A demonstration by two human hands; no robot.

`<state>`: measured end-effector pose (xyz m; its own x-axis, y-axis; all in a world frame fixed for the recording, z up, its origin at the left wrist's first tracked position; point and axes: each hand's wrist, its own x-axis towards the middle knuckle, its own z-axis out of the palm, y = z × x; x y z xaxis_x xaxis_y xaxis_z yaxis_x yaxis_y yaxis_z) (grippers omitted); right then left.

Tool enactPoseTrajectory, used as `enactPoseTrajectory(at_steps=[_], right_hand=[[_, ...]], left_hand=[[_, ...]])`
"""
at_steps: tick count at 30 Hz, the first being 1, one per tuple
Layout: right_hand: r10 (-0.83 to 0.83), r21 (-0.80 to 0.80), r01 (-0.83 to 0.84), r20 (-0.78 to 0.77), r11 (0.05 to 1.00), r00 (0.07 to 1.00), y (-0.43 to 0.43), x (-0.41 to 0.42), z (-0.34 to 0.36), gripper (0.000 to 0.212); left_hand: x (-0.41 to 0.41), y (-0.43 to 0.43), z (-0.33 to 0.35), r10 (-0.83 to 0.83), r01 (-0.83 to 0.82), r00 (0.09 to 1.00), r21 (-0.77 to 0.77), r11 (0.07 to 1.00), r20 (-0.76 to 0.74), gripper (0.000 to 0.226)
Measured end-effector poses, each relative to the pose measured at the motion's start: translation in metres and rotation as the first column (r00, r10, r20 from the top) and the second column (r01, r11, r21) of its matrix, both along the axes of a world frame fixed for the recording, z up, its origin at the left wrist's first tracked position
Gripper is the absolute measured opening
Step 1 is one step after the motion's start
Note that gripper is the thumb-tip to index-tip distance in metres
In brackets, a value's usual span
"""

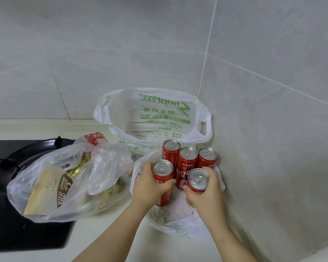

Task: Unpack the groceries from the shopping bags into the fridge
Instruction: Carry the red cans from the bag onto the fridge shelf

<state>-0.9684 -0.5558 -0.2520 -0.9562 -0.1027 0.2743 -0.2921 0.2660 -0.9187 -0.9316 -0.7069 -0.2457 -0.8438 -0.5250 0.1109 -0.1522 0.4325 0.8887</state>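
Right hand [206, 195], fingers [213, 175] clamped round a red can [198, 179]; left hand [150, 186] grips a second can [162, 170], apparently inside the bag [178, 222].

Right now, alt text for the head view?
A person's left grip and right grip each hold a red can, left can and right can, among five in an open white bag at a tiled corner. A clear bag with bread lies left, partly on a black hob.

Pale counter [110, 233] (bags [106, 163], black hob [8, 233])
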Motion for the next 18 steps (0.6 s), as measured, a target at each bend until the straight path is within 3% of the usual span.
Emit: enactPoseTrajectory(at_steps=[3, 9, 11, 15, 18], right_hand=[[0.034, -0.038, -0.033, 0.035, 0.999, 0.999, 0.002, -0.001, 0.003, 0.052], [0.011, -0.153, 0.023, 0.214, 0.988, 0.977, 0.008, -0.002, 0.001, 0.064], [-0.023, -0.142, 0.053, 0.205, 0.988, 0.979, 0.01, -0.001, -0.004, 0.069], [-0.023, -0.1, 0.042, 0.183, 0.994, 0.983, 0.007, 0.009, -0.013, 0.053], [-0.014, -0.107, 0.032, 0.168, 0.994, 0.986, 0.004, 0.01, -0.016, 0.055]], left_hand=[[-0.001, 0.0, -0.006, 0.007, -0.007, 1.0, -0.001, 1.0, -0.029, 0.062], [-0.002, 0.001, -0.009, 0.007, -0.006, 1.0, 0.032, 0.999, -0.023, 0.065], [-0.002, 0.0, -0.011, -0.003, 0.005, 1.0, 0.051, 0.999, -0.027, 0.066], [-0.003, -0.003, -0.014, -0.024, 0.026, 0.999, 0.038, 0.999, -0.037, 0.068], [-0.002, -0.004, -0.018, -0.04, 0.041, 0.998, 0.026, 0.999, -0.046, 0.07]])
